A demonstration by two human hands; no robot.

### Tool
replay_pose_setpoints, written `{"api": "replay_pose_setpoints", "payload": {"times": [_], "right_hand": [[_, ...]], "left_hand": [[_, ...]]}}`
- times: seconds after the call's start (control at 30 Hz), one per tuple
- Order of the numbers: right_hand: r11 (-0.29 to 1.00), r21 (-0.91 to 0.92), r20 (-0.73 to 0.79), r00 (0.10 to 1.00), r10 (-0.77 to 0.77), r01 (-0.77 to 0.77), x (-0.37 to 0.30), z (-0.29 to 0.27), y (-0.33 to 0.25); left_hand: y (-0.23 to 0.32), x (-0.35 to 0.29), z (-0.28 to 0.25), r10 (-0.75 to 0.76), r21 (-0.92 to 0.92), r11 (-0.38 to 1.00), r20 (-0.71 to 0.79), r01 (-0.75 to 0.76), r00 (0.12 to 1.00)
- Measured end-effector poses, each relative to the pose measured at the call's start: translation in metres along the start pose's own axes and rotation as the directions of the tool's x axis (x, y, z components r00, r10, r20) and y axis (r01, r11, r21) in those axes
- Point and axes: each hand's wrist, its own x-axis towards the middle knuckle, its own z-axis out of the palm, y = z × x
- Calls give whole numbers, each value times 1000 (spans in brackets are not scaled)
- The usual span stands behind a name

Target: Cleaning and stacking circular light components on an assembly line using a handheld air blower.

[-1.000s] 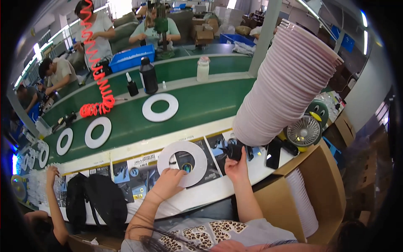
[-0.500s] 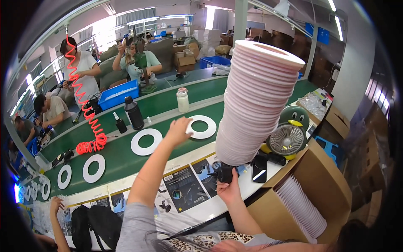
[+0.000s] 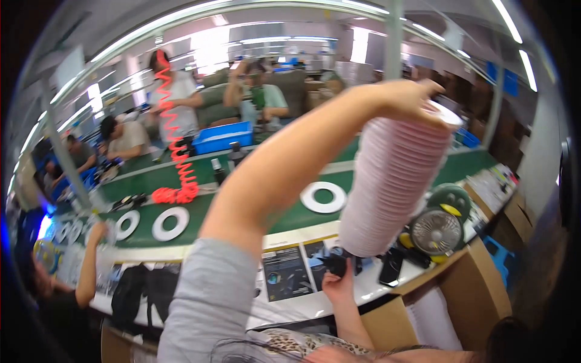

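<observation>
My left arm stretches across the bench to the top of a tall leaning stack of white rings [image 3: 393, 181]. At the stack's upper rim is my left hand [image 3: 404, 100], blurred, fingers apart and no loose ring visible in them. Low in front of the stack, my right hand [image 3: 340, 285] is closed around a small black part [image 3: 334, 265] whose exact kind I cannot make out. On the green belt [image 3: 278, 227] beyond my left arm lies a flat white ring [image 3: 324, 198], with another white ring [image 3: 170, 224] farther left.
A penguin-shaped fan [image 3: 437, 230] and a phone [image 3: 391, 268] sit right of the stack. Below them an open carton [image 3: 478, 290] holds more white rings. Printed black boxes [image 3: 287, 272] line the bench. A red coiled hose [image 3: 175, 145] hangs over the belt; other people work beyond.
My left hand has moved from the flat ring on the belt up and right to the stack's top. My right hand still holds the black part. The view has shifted, moving the scene rightward.
</observation>
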Motion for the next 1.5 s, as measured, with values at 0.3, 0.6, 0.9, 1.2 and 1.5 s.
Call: {"api": "replay_pose_setpoints", "payload": {"times": [0.3,0.6,0.9,1.2,1.5], "right_hand": [[1000,7,9,1000,-16,16,-15,4,-7],[1000,24,28,1000,5,-6,-12,5,-8],[1000,2,16,1000,-6,6,-12,14,6],[994,21,-90,990,-108,110,-26,25,1],[983,-25,-49,982,-184,183,5,29,6]], "left_hand": [[-10,37,34,-3,361,932,24,-6,1000],[-12,32,31,-40,453,890,-43,55,998],[-36,24,17,112,512,856,-311,67,944],[-42,-190,12,25,674,709,-320,209,947],[-38,-462,180,-263,616,772,79,160,962]]}}
